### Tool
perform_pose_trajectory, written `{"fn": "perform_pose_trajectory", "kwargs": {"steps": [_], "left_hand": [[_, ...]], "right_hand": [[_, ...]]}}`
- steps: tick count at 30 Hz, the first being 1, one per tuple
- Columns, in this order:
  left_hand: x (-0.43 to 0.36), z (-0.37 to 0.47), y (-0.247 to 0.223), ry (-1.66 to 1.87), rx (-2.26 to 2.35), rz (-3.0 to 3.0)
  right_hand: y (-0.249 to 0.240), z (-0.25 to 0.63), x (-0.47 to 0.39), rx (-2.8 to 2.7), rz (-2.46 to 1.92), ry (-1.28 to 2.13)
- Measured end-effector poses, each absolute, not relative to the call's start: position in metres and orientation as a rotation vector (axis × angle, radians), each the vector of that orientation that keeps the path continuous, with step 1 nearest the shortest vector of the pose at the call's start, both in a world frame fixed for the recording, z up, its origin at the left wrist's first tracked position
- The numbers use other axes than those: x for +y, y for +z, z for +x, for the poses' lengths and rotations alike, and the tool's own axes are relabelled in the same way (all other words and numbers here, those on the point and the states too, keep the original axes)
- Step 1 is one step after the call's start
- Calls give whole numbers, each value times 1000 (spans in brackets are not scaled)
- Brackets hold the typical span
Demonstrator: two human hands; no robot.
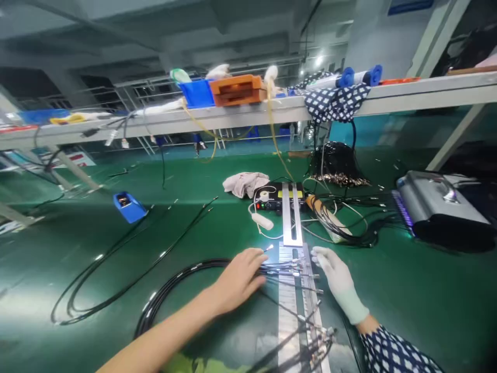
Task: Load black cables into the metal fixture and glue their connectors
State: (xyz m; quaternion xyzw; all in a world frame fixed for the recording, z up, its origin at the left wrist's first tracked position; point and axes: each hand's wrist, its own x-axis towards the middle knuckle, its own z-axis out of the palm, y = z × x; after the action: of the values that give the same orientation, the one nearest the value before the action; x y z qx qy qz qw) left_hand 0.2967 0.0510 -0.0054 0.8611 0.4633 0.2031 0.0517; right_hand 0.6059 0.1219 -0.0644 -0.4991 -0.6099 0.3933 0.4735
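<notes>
My bare left hand point(241, 277) lies over a bundle of black cables point(194, 269), its fingers bent around them near the metal rail point(289, 311). The cable ends, with small metal connectors point(297, 270), spread across the rail. To the right of the rail is my right hand point(334, 272) in a white glove, its fingertips close together by the rail's edge; whether they hold anything is too small to tell. More connector-tipped cables point(320, 342) cross the rail's near end. At the rail's far end sits a black box point(272, 202) with a red light.
Several loose black cables point(116, 295) curve over the green table at left, near a blue tray point(130, 207). A silver-and-black machine point(446, 207) stands at right. A pale cloth point(245, 184) and hanging black cables point(337, 163) are farther back, beneath a shelf point(233, 120) with bins.
</notes>
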Motion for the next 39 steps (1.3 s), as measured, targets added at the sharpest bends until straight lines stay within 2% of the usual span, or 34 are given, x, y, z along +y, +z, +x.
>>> {"fn": "perform_pose_trajectory", "kwargs": {"steps": [3,8,17,23,28,32,35,39], "left_hand": [[57,293,-26,512,1474,2603],[44,292,-50,582,1486,2536],[17,280,-16,530,1153,2374],[81,284,-26,654,1672,2239],[110,286,-40,720,1726,2169],[97,280,-14,863,1761,2097],[90,295,4,908,1552,2193],[94,332,-7,677,1238,2317]], "right_hand": [[-66,606,122,-1546,-1257,871],[-63,608,123,-1652,-1290,801],[-70,611,125,-1750,-1348,768],[-67,606,145,-1904,-1261,678],[-67,597,168,-2010,-1225,662],[-68,596,166,-1983,-1253,712],[-65,596,161,-1960,-1267,732],[-59,596,150,-1952,-1263,746]]}}
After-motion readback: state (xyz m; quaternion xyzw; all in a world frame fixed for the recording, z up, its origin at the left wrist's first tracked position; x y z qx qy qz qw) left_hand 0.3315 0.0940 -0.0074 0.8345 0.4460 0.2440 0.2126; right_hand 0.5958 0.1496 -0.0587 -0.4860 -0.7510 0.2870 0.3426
